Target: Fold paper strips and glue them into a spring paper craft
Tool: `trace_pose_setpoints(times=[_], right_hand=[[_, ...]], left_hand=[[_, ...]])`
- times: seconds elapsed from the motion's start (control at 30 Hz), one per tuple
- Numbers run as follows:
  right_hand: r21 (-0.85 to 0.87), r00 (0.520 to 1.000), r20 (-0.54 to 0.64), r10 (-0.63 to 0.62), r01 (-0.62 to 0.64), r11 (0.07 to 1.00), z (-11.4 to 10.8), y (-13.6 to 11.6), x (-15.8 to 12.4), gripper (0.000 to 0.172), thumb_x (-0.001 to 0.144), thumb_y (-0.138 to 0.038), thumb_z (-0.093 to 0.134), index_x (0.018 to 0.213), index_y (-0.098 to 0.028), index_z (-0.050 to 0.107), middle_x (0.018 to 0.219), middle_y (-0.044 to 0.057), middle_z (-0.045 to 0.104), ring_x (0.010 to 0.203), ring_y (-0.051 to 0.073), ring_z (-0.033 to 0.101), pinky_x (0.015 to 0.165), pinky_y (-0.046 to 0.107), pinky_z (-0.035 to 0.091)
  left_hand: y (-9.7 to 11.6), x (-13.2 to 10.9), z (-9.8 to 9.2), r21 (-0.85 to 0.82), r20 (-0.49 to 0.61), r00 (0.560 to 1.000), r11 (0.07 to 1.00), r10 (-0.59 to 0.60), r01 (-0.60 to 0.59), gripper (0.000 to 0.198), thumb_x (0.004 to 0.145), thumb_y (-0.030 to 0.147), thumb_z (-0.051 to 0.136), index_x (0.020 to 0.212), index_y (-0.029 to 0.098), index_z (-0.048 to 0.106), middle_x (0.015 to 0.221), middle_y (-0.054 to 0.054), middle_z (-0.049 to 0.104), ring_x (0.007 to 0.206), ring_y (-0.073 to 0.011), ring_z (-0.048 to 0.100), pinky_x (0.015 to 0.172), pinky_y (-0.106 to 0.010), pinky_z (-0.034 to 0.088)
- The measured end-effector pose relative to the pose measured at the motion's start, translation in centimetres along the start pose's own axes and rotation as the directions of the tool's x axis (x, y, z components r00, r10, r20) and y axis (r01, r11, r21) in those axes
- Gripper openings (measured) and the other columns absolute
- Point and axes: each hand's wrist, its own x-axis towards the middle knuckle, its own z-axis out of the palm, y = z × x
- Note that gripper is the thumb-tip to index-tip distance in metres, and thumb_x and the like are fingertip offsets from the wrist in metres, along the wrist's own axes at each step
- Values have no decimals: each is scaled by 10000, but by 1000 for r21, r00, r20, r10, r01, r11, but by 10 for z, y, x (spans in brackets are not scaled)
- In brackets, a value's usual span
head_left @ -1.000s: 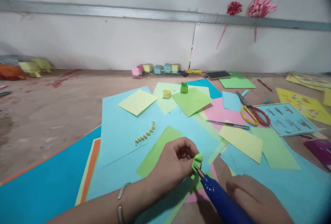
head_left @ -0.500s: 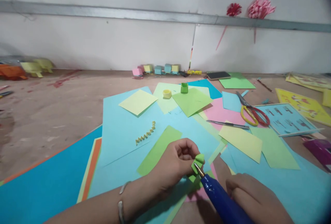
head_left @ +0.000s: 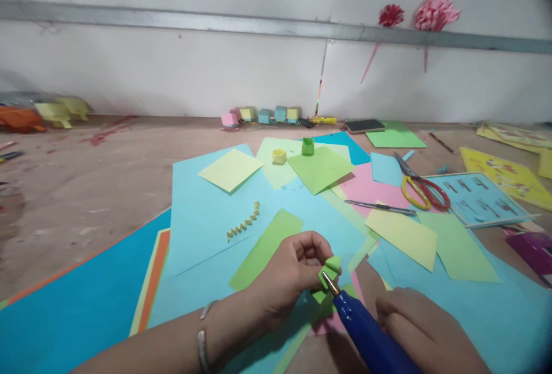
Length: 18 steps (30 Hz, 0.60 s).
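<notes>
Folded green paper pinched in the left hand, at its 3 o'clock.
The right hand, apart from the left, curls around the blue glue gun, the paper at its 10 o'clock; the gun's metal tip covers part of the folds. Dark marks on the blue card are too small to read. From the paper, the scissors lie at 2 o'clock, the zigzag strip at 10, the yellow paper ring at 11.
</notes>
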Motion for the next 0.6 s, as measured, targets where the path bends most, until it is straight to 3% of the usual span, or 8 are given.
trace_pose_setpoints(times=[0.13, 0.23, 0.33, 0.43, 0.6], right_hand=[[-108, 996, -12, -90, 88, 990, -1, 7, -5, 267, 834, -124, 422, 616, -250, 513, 558, -50, 595, 524, 121, 587, 470, 218, 425], [-251, 968, -65, -243, 220, 943, -5, 9, -6, 259, 866, -119, 455, 647, -245, 512, 576, -36, 600, 514, 129, 559, 477, 246, 384], [-426, 855, -115, -506, 418, 802, -14, 7, -3, 257, 907, -83, 422, 742, -230, 552, 663, -3, 649, 551, 144, 558, 550, 283, 370], [-572, 743, -102, -661, 500, 650, -25, 2, 0, 280, 917, -42, 388, 819, -214, 585, 732, 37, 690, 640, 180, 591, 645, 330, 384], [-668, 704, 13, -710, 535, 518, -35, -1, 0, 323, 919, -42, 342, 850, -216, 605, 807, 65, 735, 769, 230, 612, 735, 386, 395]], left_hand=[[1, 0, -1, 26, 3, 1000, 1000, -11, 10, 267, 508, 68, 769, 674, 139, 574, 575, 11, 625, 493, -84, 562, 508, -188, 433], [3, -1, 1, 53, -8, 1000, 998, -26, 26, 267, 497, 75, 768, 659, 142, 567, 538, 28, 597, 467, -67, 526, 485, -174, 387], [3, -1, 2, 73, -27, 999, 996, -42, 44, 254, 493, 101, 765, 643, 146, 565, 512, 43, 567, 456, -56, 488, 476, -172, 350], [3, -1, 3, 101, -44, 997, 993, -61, 65, 230, 488, 109, 738, 632, 152, 565, 503, 48, 555, 456, -58, 469, 471, -180, 331], [3, -1, 5, 124, -69, 993, 987, -96, 104, 197, 490, 142, 702, 615, 165, 552, 480, 52, 543, 429, -57, 424, 435, -187, 294]])
